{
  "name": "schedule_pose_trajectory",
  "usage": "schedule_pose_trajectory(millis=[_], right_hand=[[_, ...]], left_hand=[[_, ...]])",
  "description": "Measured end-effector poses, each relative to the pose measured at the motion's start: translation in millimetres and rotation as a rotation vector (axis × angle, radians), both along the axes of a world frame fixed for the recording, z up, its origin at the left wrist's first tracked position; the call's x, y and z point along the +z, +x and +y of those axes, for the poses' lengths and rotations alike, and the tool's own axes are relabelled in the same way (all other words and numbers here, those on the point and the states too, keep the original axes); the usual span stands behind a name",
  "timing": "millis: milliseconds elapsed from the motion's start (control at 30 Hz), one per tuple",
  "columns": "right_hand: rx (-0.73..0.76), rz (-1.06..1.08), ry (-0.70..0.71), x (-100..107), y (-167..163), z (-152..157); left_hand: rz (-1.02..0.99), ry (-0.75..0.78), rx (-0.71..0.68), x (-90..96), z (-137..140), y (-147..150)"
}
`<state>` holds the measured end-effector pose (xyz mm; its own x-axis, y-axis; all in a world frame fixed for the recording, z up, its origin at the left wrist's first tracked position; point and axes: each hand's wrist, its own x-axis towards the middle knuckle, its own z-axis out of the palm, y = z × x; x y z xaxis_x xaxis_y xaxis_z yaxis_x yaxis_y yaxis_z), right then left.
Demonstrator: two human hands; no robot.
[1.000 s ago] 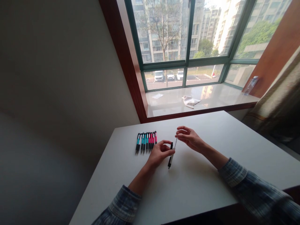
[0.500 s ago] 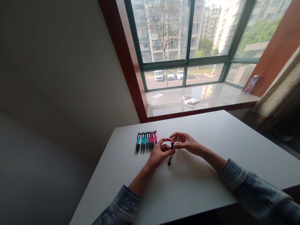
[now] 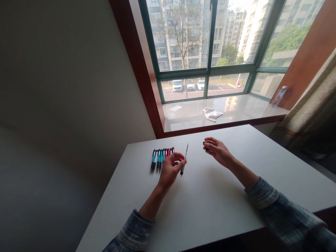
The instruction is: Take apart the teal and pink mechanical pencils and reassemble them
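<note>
My left hand (image 3: 169,171) is closed on a ballpoint pen barrel (image 3: 182,171), white with a black end that points down towards me. A thin refill (image 3: 187,151) sticks up bare from its far end. Apart from it on the right, my right hand (image 3: 219,151) hovers over the table with its fingers curled round a small black pen part (image 3: 204,144), seemingly the front grip section; the fingers cover much of it. Just left of my left hand lies a row of click pens (image 3: 157,158) in teal, white and pink with black grips, partly hidden by that hand.
The white table (image 3: 210,206) reaches to the window sill (image 3: 183,120). On the sill lie a crumpled cloth (image 3: 213,114) and a flat piece of paper (image 3: 175,108). A clear bottle (image 3: 279,96) stands at the right, near a curtain (image 3: 296,108).
The black front part has come off the pen. My right hand has carried it away to the right, while my left hand has drawn slightly left with the barrel, exposing the refill.
</note>
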<state>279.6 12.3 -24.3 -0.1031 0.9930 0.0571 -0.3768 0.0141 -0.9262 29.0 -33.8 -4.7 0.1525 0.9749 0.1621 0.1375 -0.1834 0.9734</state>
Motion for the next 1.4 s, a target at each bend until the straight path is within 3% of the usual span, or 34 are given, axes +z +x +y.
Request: schedule_pose_trajectory(millis=[167,367,733,1400], right_hand=[[0.024,-0.303,0.173,-8,-8,-1],[0.067,-0.358,0.257,-5,-4,-2],[0.017,-0.306,0.268,-1,-8,-6],[0.078,-0.337,0.308,-5,-9,-6]], left_hand=[[0.381,0.308,0.192,4.4,2,-11],[0.585,0.447,0.240,0.6,4,-14],[0.658,0.465,0.179,-0.6,1,-9],[0.696,0.489,0.149,-1.9,0,-9]])
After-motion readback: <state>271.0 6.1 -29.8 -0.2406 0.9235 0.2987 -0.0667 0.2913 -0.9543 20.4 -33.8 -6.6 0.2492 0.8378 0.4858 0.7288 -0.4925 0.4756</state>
